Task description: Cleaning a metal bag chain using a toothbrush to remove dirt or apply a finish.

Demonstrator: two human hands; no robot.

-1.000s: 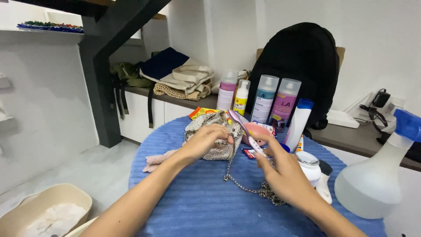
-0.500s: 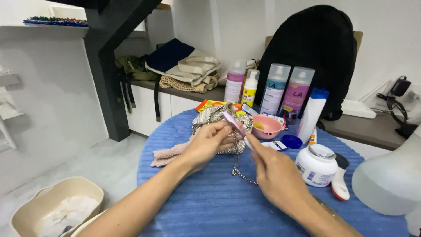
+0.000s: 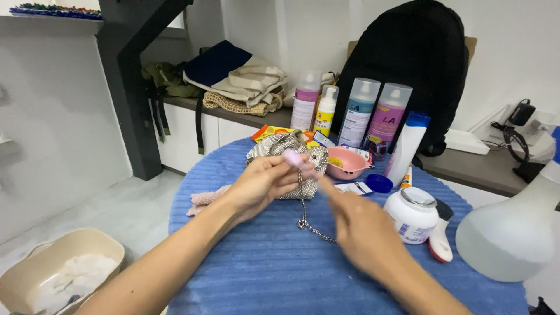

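Fingers (image 3: 291,169) of left hand (image 3: 262,184) pinching small lilac piece (image 3: 291,156) above silver mesh purse (image 3: 286,153), chain (image 3: 303,204) hanging beneath, right hand (image 3: 364,230) blurred, grip unclear

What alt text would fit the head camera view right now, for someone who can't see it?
Over a round blue table, the left hand pinches a small pale purple tool against a silver mesh purse with a chain, while the right hand is blurred. Behind stand a pink bowl, a white jar and spray bottles.
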